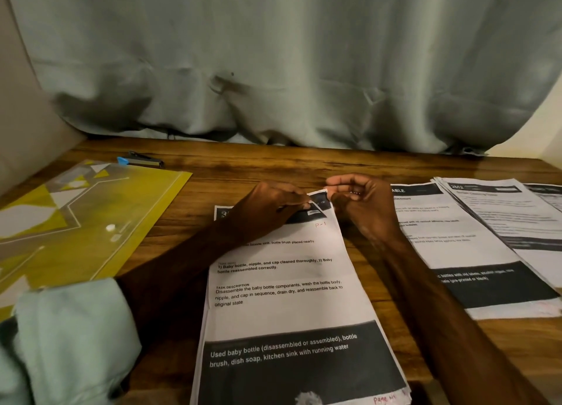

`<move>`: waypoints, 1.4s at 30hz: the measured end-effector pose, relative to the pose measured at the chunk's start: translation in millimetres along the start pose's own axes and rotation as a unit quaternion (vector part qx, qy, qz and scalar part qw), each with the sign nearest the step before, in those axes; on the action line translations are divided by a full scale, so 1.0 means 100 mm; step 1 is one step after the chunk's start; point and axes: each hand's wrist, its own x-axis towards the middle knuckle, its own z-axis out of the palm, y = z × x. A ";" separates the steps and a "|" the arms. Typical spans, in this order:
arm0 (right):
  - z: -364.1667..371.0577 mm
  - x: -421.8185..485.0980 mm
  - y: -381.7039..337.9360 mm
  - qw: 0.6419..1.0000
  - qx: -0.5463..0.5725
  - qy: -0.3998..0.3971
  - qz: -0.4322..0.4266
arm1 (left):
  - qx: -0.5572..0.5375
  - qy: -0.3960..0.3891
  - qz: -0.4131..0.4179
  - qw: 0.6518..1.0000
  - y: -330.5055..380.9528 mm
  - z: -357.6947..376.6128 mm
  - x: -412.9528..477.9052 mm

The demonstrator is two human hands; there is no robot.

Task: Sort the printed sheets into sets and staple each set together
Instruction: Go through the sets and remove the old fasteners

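Likely home work corner: wooden table (pixel 273 167) against grey-green curtain (pixel 273 54), yellow folder (pixel 91 216), stapler (pixel 143 160), printed sheets (pixel 282 283).

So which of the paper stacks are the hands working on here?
The middle stack, the one with the baby bottle text: the left hand and right hand pinch its lifted top right corner. No fingers are on the stacks to the right.

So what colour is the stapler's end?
Blue, on a dark stapler; best in the head view.

there is only one view, worn on the person's head. it faces forward and down, close over the wooden table (pixel 304 167), toward the curtain (pixel 273 54).
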 end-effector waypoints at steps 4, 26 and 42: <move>0.01 -0.01 -0.02 1.000 0.001 -0.007 -0.005 | 0.004 0.008 0.001 1.000 -0.01 0.00 0.00; 0.06 -0.10 -0.18 0.996 0.016 -0.065 -0.059 | 0.008 0.053 -0.161 0.985 0.06 0.06 0.02; 0.05 -0.14 -0.21 0.995 0.012 -0.069 -0.064 | 0.035 0.080 -0.114 0.990 0.11 0.05 0.04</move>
